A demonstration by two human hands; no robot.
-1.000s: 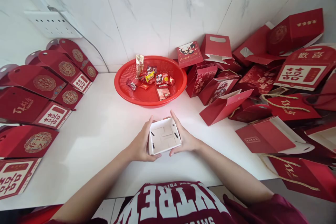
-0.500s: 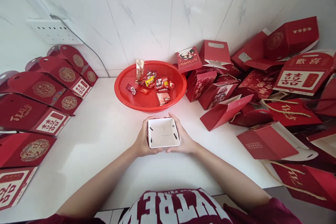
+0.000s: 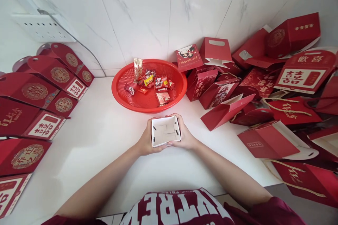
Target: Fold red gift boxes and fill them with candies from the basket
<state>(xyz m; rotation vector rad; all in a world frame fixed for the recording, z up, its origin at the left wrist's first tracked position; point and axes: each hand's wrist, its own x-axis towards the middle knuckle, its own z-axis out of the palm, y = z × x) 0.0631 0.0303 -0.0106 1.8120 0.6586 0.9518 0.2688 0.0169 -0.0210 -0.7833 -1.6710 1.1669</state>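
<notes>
Between my two hands is a small open box (image 3: 166,132), its white inside facing up, with dark slots in the side walls and nothing lying in it. My left hand (image 3: 146,140) is wrapped round its left side and my right hand (image 3: 185,135) round its right side, with the fingertips close together under the near edge. The outside of the box is mostly hidden by my hands. Just beyond it stands a red plastic basket (image 3: 118,96) with several wrapped candies (image 3: 149,80) and a gold packet (image 3: 137,69) inside.
Red gift boxes (image 3: 35,91) stand in rows along the left of the white table (image 3: 105,133). On the right lies a crowded pile of red boxes (image 3: 264,140), some with rope handles. A tiled wall (image 3: 142,14) closes off the back; a socket strip (image 3: 43,28) with a cable hangs at left.
The box has turned and tilted slightly in my hands, so that fold lines on its bottom show more clearly. The camera view has shifted a little.
</notes>
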